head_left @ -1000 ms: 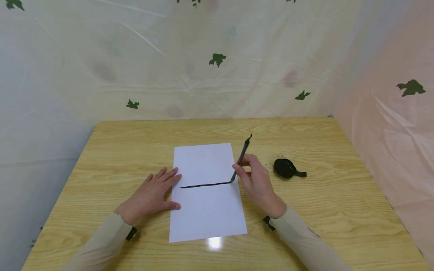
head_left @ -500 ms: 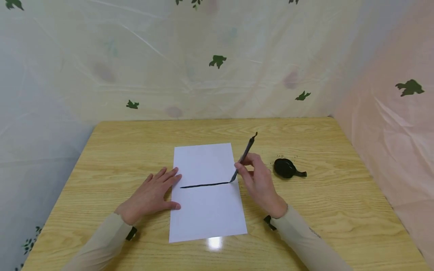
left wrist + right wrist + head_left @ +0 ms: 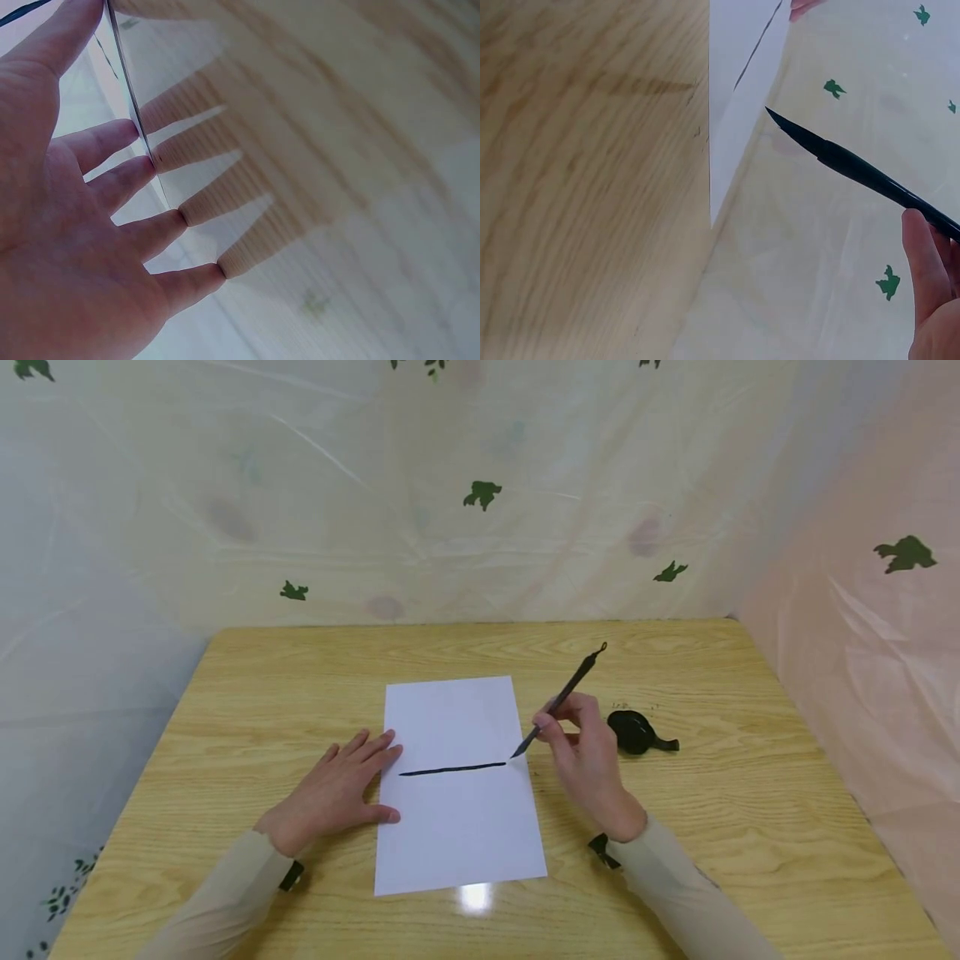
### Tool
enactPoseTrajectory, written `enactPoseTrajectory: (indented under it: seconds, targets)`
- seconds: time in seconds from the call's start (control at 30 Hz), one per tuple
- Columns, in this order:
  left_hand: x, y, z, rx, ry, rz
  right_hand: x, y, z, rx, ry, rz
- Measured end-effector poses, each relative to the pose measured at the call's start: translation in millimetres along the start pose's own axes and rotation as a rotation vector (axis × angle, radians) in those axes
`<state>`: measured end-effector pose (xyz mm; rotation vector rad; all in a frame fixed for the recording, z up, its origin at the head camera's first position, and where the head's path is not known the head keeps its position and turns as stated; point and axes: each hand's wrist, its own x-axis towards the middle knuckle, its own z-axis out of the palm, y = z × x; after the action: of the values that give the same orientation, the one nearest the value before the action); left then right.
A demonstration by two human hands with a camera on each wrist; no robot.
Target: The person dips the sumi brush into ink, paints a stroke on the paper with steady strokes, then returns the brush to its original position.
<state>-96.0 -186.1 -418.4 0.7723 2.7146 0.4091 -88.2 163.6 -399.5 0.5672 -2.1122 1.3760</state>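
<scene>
A white sheet of paper (image 3: 461, 835) lies on the wooden table, crossed by one roughly horizontal black stroke (image 3: 453, 769). My left hand (image 3: 337, 797) rests with spread fingers at the sheet's left edge, the thumb and some fingertips on the paper. In the left wrist view, the fingertips (image 3: 202, 279) touch the tabletop. My right hand (image 3: 588, 764) pinches a dark calligraphy brush (image 3: 573, 681), slanted with its hanging loop up and to the right. In the right wrist view, the pointed brush tip (image 3: 784, 122) stands off the paper, near the stroke's right end.
A black round dish with a short handle (image 3: 636, 735) sits on the table (image 3: 750, 793), just right of my right hand, with small dark specks behind it. A pale curtain with green leaf shapes (image 3: 480, 543) hangs behind and along both sides.
My right hand has moved slightly right and up, lifting the brush from the stroke's right end; the brush now leans farther right. The left hand stays put.
</scene>
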Motion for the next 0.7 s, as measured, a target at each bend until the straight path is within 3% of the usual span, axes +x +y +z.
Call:
enactPoseTrajectory:
  seconds: [0.27,0.7]
  targets:
    - [1.8,-0.9,1.5,-0.003,-0.002,0.001,2.6,0.2,-5.7,0.013,0.031,-0.058]
    - [2.5,-1.5,2.6,0.0,0.0,-0.001,4.1,-4.3,-22.1,0.05,0.088,-0.067]
